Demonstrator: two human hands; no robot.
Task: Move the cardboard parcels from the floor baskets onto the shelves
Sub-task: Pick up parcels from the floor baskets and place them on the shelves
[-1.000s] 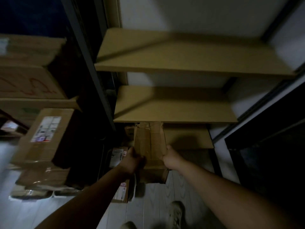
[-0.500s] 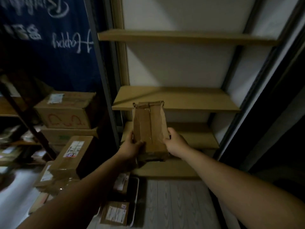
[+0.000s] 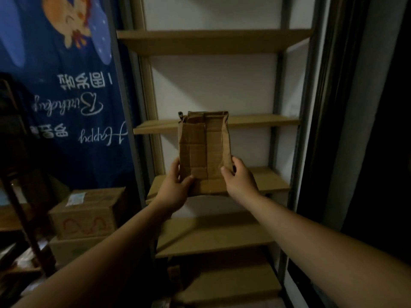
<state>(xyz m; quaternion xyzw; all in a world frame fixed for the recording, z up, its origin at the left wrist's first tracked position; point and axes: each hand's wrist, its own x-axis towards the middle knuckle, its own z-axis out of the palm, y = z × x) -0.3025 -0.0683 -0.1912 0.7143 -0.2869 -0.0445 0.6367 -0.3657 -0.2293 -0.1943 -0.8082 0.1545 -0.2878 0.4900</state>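
Note:
A tall, narrow cardboard parcel (image 3: 203, 152) with brown tape down its face is held upright in front of the shelf unit. My left hand (image 3: 176, 187) grips its lower left edge and my right hand (image 3: 239, 178) grips its lower right edge. The parcel's top reaches the level of the second wooden shelf (image 3: 262, 121), and its bottom hangs just above the front of the third shelf (image 3: 270, 181). A higher shelf (image 3: 211, 41) and a lower shelf (image 3: 213, 238) are bare. The floor baskets are out of view.
A blue birthday banner (image 3: 73, 96) hangs upside down at left beside the shelf's grey upright (image 3: 124, 107). Stacked cardboard boxes (image 3: 86, 212) sit on a rack at lower left. A dark curtain or door frame (image 3: 355, 107) bounds the right side.
Both hands have lifted the parcel from floor level up past the lower shelves to the height of the middle shelves. My view has tilted upward with it.

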